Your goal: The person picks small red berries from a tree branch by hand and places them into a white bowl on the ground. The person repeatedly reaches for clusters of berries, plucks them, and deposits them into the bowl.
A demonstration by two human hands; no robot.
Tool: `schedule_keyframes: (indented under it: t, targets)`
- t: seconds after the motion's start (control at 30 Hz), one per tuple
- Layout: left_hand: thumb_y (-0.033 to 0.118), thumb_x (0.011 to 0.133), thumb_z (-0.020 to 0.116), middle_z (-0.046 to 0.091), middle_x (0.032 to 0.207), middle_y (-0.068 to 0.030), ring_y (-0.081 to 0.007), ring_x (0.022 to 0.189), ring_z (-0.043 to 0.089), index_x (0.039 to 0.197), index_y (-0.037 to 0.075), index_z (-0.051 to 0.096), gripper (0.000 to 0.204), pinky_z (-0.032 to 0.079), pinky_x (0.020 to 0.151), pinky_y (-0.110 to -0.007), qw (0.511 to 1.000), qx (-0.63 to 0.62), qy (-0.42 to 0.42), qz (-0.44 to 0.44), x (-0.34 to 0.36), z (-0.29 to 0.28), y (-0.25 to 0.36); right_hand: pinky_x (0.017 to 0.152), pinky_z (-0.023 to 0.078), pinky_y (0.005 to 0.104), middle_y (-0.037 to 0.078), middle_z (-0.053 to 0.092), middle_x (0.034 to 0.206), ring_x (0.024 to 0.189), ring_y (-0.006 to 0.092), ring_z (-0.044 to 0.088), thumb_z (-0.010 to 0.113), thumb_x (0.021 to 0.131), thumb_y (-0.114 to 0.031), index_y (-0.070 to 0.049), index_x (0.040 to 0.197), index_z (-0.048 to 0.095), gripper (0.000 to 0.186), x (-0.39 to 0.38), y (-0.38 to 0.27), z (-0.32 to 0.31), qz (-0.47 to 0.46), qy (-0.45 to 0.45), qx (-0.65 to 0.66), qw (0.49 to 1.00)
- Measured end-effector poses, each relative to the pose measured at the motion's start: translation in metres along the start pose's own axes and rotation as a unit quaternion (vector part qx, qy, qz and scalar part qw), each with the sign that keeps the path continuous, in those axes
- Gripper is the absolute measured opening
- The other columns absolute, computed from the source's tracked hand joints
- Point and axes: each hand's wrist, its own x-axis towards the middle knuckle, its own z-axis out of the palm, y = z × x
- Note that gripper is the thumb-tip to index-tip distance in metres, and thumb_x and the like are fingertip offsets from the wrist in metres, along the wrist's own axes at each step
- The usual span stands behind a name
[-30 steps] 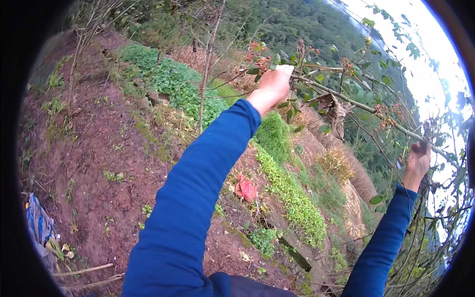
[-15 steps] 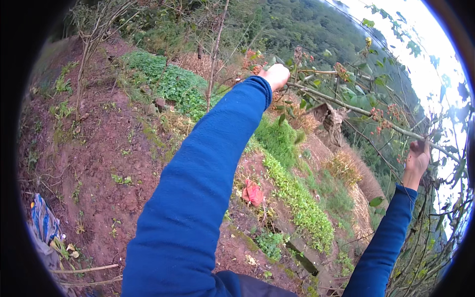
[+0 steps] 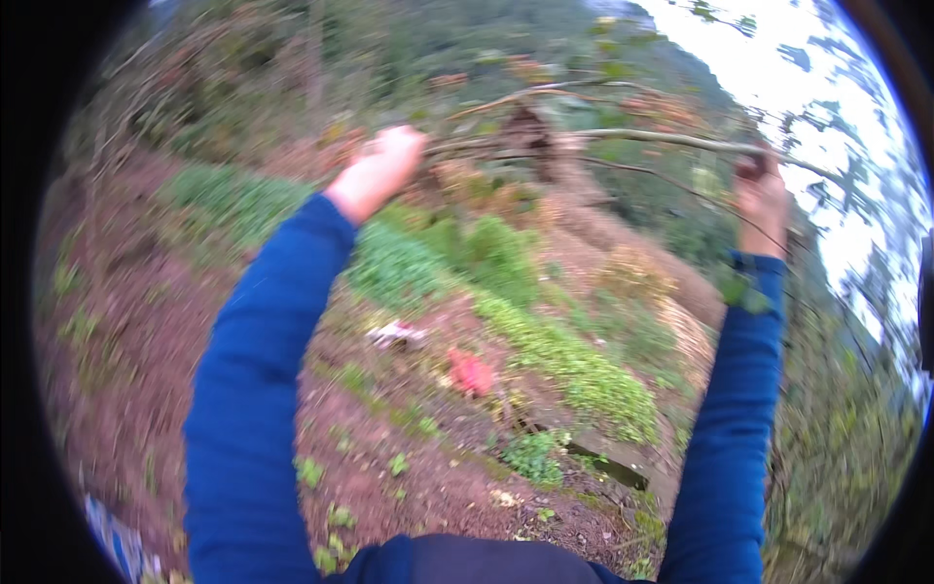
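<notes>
The left hand (image 3: 381, 167) is closed tight around one end of a long, thin, bare grey tree branch (image 3: 642, 139) held up high. The right hand (image 3: 762, 198) grips the same branch farther along. Below lies a brown dirt slope (image 3: 146, 321) with green plants (image 3: 574, 360).

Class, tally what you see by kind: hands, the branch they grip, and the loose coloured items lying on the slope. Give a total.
Hands: 2, the left hand and the right hand
Thin branch gripped by both: 1
Red item on the soil: 1
White item on the soil: 1
Total: 5
</notes>
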Motion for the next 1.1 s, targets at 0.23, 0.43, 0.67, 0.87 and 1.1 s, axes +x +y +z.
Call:
schedule_keyframes:
  t: [0.23, 0.43, 0.67, 0.87, 1.1]
  targets:
    - [0.012, 0.076, 0.055, 0.060, 0.070, -0.0167, -0.0333, 0.073, 0.061, 0.071, 0.005, 0.062, 0.011, 0.048, 0.066, -0.043, 0.998, -0.018, -0.040, -0.036, 0.000, -0.046, -0.004, 0.044, 0.041, 0.0294, 0.004, 0.054, 0.062, 0.048, 0.0156, 0.047, 0.054, 0.088, -0.023, -0.005, 0.078, 0.058, 0.021, 0.018, 0.000, 0.016, 0.030, -0.027, 0.042, 0.998]
    - [0.007, 0.076, 0.051, 0.059, 0.070, -0.0136, -0.0304, 0.071, 0.060, 0.076, 0.006, 0.059, 0.008, 0.048, 0.064, -0.041, 1.000, -0.007, -0.020, -0.021, -0.010, -0.044, 0.019, 0.053, 0.044, 0.0304, 0.002, 0.058, 0.068, 0.052, 0.0152, 0.050, 0.054, 0.089, -0.027, -0.007, 0.082, 0.059, 0.021, 0.026, -0.011, 0.008, 0.010, -0.051, 0.003, 0.999]
    - [0.005, 0.076, 0.051, 0.060, 0.070, -0.0137, -0.0301, 0.072, 0.061, 0.075, 0.003, 0.057, 0.007, 0.050, 0.064, -0.039, 0.999, -0.001, -0.028, -0.044, -0.019, -0.048, 0.026, 0.059, 0.043, 0.0225, 0.008, 0.065, 0.081, 0.067, 0.0121, 0.058, 0.055, 0.087, -0.021, 0.002, 0.094, 0.063, 0.026, -0.020, -0.023, 0.004, -0.015, 0.024, -0.221, 0.975]
    - [0.006, 0.078, 0.051, 0.060, 0.070, -0.0130, -0.0295, 0.070, 0.062, 0.078, 0.004, 0.057, 0.006, 0.050, 0.063, -0.039, 0.998, -0.027, -0.032, -0.044, -0.028, -0.015, 0.035, 0.054, 0.043, 0.0252, 0.005, 0.065, 0.065, 0.057, 0.0114, 0.058, 0.059, 0.082, -0.019, -0.006, 0.086, 0.069, 0.017, -0.055, -0.079, -0.017, -0.229, 0.114, -0.601, 0.757]
    - [0.006, 0.078, 0.049, 0.060, 0.071, -0.0139, -0.0302, 0.071, 0.061, 0.077, 0.004, 0.056, 0.007, 0.050, 0.064, -0.039, 0.996, -0.063, -0.023, -0.052, -0.035, 0.007, 0.049, 0.064, 0.047, 0.0350, 0.011, 0.066, 0.075, 0.069, 0.0247, 0.062, 0.058, 0.079, -0.027, -0.007, 0.088, 0.067, 0.024, -0.039, -0.081, 0.029, -0.445, 0.072, -0.697, 0.557]
